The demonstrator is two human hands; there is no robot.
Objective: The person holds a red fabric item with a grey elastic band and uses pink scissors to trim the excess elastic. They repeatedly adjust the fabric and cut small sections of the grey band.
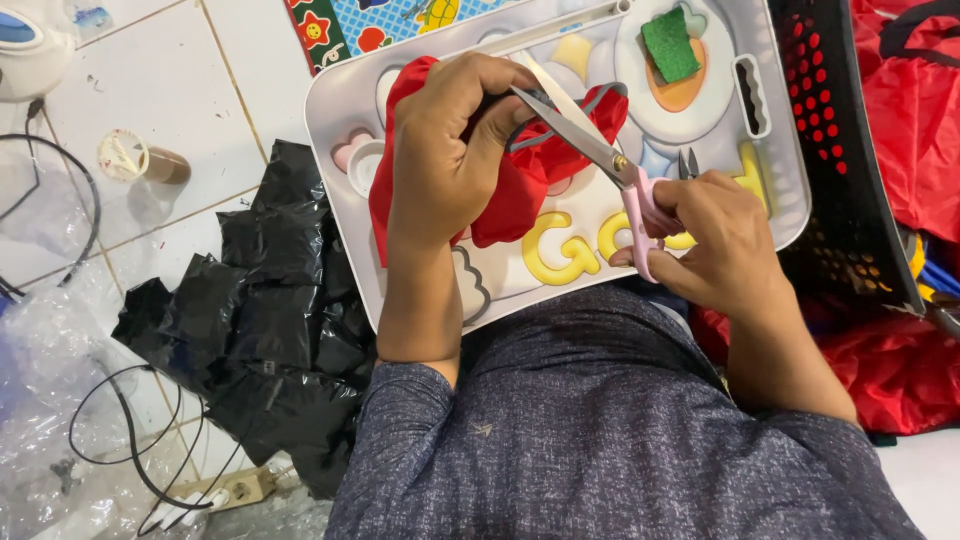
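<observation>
The scissors (pixel 600 150) lie on a slant between the two hands, their long axis running from the pink handles at the right hand (pixel 715 235) up and away to the tips at the left hand (pixel 450 150). The blades stand open in a narrow V, points toward the left thumb. The right hand is curled closed through the handles. The left hand is closed around a bunch of red cloth (pixel 520 180), thumb pressed on the fabric next to the blade tips; the cloth hangs out below and on both sides of the fist, and part of it lies just under the blades.

Under both hands sits a white tray (pixel 340 110) with raised yellow letters (pixel 555 250) below the cloth. Beyond the right hand a green sponge (pixel 670 45) rests in the tray's round hollow. To the right of the right hand stands a black basket (pixel 850 150), with more red fabric (pixel 915 110) past it and below it. Left of the left forearm lies a heap of black plastic (pixel 270 310) on a white tiled floor (pixel 160 80). Farther left are black cables (pixel 120 430), clear plastic wrap (pixel 40 400), a power strip (pixel 215 492) and a tape roll (pixel 125 155). The person's blue-grey sleeves fill the bottom of the view.
</observation>
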